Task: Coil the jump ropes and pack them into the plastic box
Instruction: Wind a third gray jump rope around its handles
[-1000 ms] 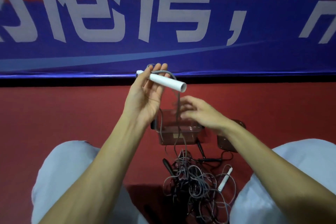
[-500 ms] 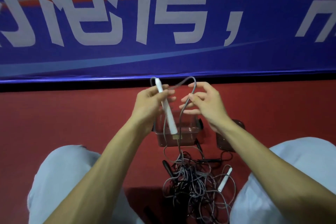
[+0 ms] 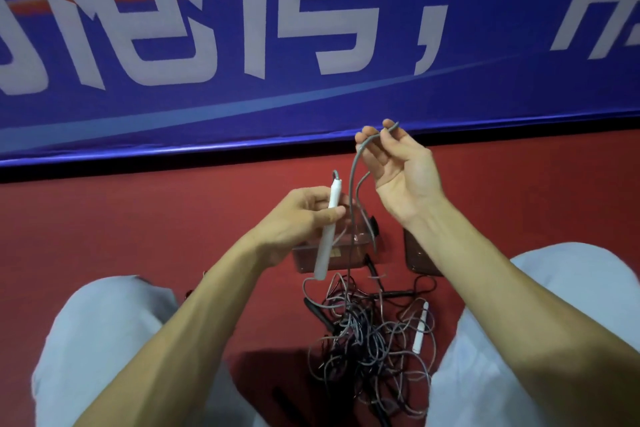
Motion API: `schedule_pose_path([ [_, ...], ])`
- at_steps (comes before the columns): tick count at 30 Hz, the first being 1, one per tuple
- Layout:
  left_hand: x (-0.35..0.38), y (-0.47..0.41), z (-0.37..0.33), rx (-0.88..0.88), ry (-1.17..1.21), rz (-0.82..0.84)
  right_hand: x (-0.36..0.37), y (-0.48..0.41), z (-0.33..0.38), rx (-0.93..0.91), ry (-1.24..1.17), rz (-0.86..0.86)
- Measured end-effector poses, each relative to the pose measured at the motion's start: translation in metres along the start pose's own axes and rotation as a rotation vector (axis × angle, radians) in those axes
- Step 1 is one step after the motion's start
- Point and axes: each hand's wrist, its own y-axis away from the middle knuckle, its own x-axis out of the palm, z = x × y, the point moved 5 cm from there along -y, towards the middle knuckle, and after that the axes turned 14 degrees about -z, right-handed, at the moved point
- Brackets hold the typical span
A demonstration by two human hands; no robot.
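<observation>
My left hand (image 3: pixel 304 213) grips a white jump rope handle (image 3: pixel 327 230), held nearly upright. Its grey cord (image 3: pixel 353 184) rises in a loop to my right hand (image 3: pixel 398 173), which is raised palm toward me and pinches the cord between its fingertips. From there the cord drops into a tangled heap of grey and black ropes (image 3: pixel 367 350) on the red floor between my knees. A second white handle (image 3: pixel 419 333) and a black handle (image 3: pixel 318 315) lie in the heap. The clear plastic box (image 3: pixel 346 253) stands just beyond the heap, below my hands.
A clear lid or second container (image 3: pixel 415 253) lies right of the box, partly hidden by my right forearm. A blue banner (image 3: pixel 311 45) with white characters hangs along the far edge of the red floor. My knees (image 3: pixel 104 340) flank the heap.
My right hand has risen and moved right, drawing the cord up into a taller loop. My left hand has sunk a little with the handle, which now stands nearly upright.
</observation>
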Motion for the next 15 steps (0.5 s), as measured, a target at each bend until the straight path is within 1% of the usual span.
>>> schedule_pose_path([
  [2,0.004,0.003,-0.002,0.001,-0.015,0.047,-0.002,-0.002,-0.001,0.007,0.004,-0.002],
  [4,0.003,0.003,-0.002,0.009,-0.018,0.037,-0.004,-0.005,-0.003,0.008,0.007,-0.016],
  [7,-0.003,0.0,-0.002,0.027,0.036,-0.063,-0.005,-0.009,-0.003,-0.017,0.038,-0.04],
  [9,-0.008,-0.002,-0.005,0.043,0.136,-0.152,-0.007,-0.012,-0.003,-0.028,0.101,-0.065],
  [12,-0.016,-0.003,-0.011,0.029,0.38,-0.257,-0.013,-0.014,-0.011,-0.03,0.287,-0.098],
  [15,-0.027,-0.004,-0.019,0.047,0.568,-0.355,-0.02,-0.013,-0.022,-0.017,0.603,-0.104],
])
